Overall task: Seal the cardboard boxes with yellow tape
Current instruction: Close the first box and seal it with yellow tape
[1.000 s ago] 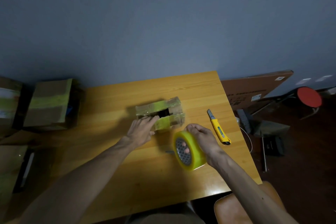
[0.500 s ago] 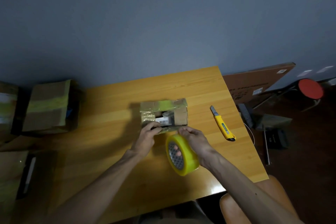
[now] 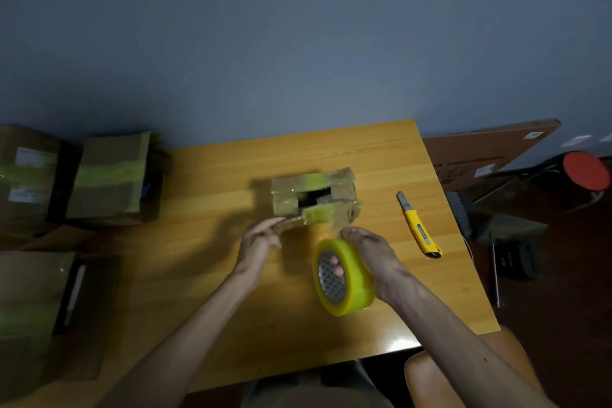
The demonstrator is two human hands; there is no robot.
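Fingers (image 3: 335,262) of right hand (image 3: 367,248) hook tape roll (image 3: 356,278), core facing left.

Bare table (image 3: 331,156) behind box (image 3: 314,199); knife (image 3: 419,225) right of box; boxes (image 3: 109,179) crowd left edge.

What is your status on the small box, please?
Right hand grips tape roll. Left hand at near flap of small box; top unsealed. Utility knife lies clear.
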